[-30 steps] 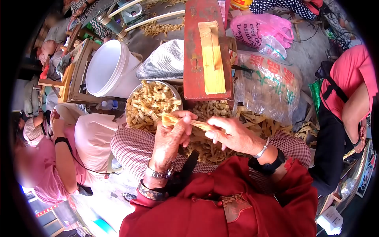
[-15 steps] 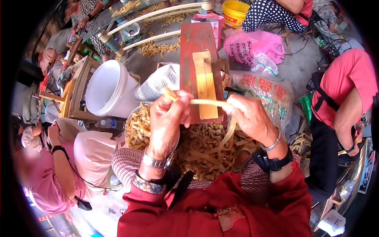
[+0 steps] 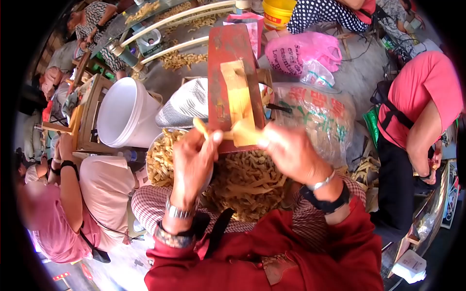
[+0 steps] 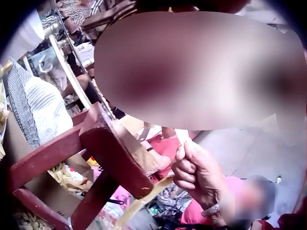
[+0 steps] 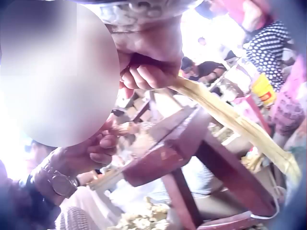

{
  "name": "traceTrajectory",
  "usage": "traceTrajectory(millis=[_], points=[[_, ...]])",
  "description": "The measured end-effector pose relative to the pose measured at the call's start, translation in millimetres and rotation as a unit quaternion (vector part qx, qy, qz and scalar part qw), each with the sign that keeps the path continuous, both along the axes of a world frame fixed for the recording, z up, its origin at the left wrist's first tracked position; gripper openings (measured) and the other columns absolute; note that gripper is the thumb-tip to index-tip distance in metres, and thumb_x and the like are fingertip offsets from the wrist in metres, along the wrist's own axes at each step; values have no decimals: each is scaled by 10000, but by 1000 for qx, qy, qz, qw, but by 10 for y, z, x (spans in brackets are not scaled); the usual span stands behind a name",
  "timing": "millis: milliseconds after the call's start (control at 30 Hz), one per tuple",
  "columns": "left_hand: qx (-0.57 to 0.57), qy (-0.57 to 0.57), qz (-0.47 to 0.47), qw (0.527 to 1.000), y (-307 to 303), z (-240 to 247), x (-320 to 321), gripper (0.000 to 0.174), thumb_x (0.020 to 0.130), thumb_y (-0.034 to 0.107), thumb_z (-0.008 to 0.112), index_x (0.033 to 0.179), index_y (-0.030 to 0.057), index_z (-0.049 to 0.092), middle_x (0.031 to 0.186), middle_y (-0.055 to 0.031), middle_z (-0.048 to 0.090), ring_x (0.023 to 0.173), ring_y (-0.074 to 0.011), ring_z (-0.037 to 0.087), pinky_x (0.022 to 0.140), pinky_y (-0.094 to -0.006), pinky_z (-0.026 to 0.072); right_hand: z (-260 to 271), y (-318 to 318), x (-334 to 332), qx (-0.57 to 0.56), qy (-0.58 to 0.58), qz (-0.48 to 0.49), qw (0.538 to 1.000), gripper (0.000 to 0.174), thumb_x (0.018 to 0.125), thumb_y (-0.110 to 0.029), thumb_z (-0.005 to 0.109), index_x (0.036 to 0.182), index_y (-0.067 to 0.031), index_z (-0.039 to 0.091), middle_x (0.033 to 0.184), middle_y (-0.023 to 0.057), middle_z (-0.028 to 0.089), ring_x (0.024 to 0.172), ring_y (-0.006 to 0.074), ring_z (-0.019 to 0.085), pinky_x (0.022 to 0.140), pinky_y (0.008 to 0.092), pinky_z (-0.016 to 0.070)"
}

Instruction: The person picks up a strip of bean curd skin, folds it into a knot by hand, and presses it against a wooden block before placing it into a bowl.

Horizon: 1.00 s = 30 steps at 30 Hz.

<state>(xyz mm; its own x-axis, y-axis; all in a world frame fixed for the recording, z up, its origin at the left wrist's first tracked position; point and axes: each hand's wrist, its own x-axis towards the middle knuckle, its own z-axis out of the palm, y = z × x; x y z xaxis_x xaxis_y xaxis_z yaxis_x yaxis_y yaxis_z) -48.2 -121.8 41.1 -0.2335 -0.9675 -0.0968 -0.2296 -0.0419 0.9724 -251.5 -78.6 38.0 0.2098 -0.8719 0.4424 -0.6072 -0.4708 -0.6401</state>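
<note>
My left hand (image 3: pixel 191 162) pinches a pale yellow strip (image 3: pixel 200 127) between thumb and fingers, its short end sticking up. My right hand (image 3: pixel 293 154), slightly blurred, grips the same strip; the stretch between the hands crosses in front of the red wooden stool (image 3: pixel 221 82). Flat yellow pieces (image 3: pixel 239 99) lie on the stool top. In the right wrist view, a long strip (image 5: pixel 230 117) trails from the curled right hand (image 5: pixel 148 64), with the left hand (image 5: pixel 79 160) lower left. The left wrist view shows the right hand (image 4: pixel 199 175) with the strip (image 4: pixel 141 206) hanging from it.
Below the hands lies a heap of knotted strips (image 3: pixel 247 182), beside a basin of similar pieces (image 3: pixel 161 153). A white bucket (image 3: pixel 119 114) stands left, a clear printed bag (image 3: pixel 320 121) and a pink bag (image 3: pixel 301 56) right. People sit on both sides.
Both hands have risen from near the lap to the stool's near end, the strip still between them. The view has shifted, and the right hand has moved slightly left.
</note>
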Motion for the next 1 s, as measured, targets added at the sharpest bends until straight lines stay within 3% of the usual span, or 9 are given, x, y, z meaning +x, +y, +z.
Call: traceTrajectory(millis=[167,233,300,367,500,667,767,867,1000], points=[[26,-62,-75,995,541,-762,372,228,868,217,660,856,-8,634,612,-12,584,537,-80,510,479,-239,405,-192,402,583,-81,-70,146,983,152,798,-134,626,711,-99,506,601,3,499,543,149,545,421,290,434],[164,19,-88,982,745,-937,344,415,888,298,620,1086,-64,567,896,-151,661,698,-159,617,628,-278,520,-340,556,756,-80,-81,174,978,158,806,-122,610,716,-83,486,624,-3,496,551,151,548,438,295,449],[261,262,-132,920,865,-901,254,471,927,315,546,1183,-74,476,1042,-215,624,805,-233,651,713,-329,555,-498,712,924,-62,-137,200,968,162,817,-133,583,732,-51,474,646,33,496,567,189,551,466,323,464],[518,270,-61,810,750,-1043,174,405,971,253,441,1221,-64,416,1042,-244,611,828,-280,662,728,-377,565,-668,885,1049,-42,-140,246,958,167,827,-145,566,735,-42,472,653,57,500,582,214,555,486,338,468],[496,420,-65,757,453,-1000,228,359,961,236,366,1134,-36,522,904,-151,634,696,-187,589,628,-324,515,-628,971,986,36,-132,221,966,182,849,-211,531,735,-72,498,633,68,532,601,240,588,525,357,468],[433,434,28,789,428,-914,363,368,865,159,374,1129,-59,509,920,-164,621,689,-220,566,754,-409,486,-593,858,888,158,-309,74,935,185,916,-206,550,835,-41,522,632,152,513,547,314,554,486,392,415],[427,414,83,800,460,-712,290,405,933,284,339,1147,-18,505,834,-129,607,707,-223,567,741,-385,467,-631,810,848,322,-443,37,836,214,973,-209,468,897,-14,514,665,27,542,555,85,538,468,235,438],[417,396,26,818,441,-811,355,451,958,438,365,1004,31,554,607,16,477,518,-132,427,588,-308,432,-562,762,771,409,-492,-4,769,270,989,-234,428,980,15,531,684,11,550,532,51,509,452,190,426],[441,241,-51,863,595,-701,375,320,934,274,408,684,80,458,528,16,396,462,-89,340,447,-226,274,-655,694,746,236,-382,-44,892,251,987,-215,432,1002,6,548,810,17,552,670,62,523,564,204,440]])
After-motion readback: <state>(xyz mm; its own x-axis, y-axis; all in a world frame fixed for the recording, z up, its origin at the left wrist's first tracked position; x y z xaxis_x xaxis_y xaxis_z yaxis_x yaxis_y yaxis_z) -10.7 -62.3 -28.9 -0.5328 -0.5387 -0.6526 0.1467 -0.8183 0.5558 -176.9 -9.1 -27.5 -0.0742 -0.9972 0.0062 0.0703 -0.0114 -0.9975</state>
